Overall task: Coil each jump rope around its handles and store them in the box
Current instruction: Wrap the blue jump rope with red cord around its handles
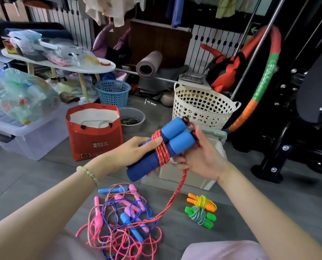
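Just in front of the white box, the left hand grips two blue foam handles, its thumb pressing the red rope coiled round them. The right hand, fingers curled, holds the rope's slack. Before the box lie tangled loose ropes and two coiled bundles.

Pair of blue cylindrical handles: matt and foam-like. Upper sections smooth; lower sections darker, with a cloth-like nap.
Red cord flecked white: braided textile, rough weave.
Loose pink and blue handles on the floor: hard plastic, smooth, slight gloss. Their thin cords are partly smooth plastic, partly twisted fibre.
Orange handles and green handles: glossy plastic.
Cream heart-perforated basket: smooth moulded plastic.
Red carrier bag: coated paper, mild sheen.
Clear storage bin: translucent plastic.
Grey floor: matt tile, faintly mottled.
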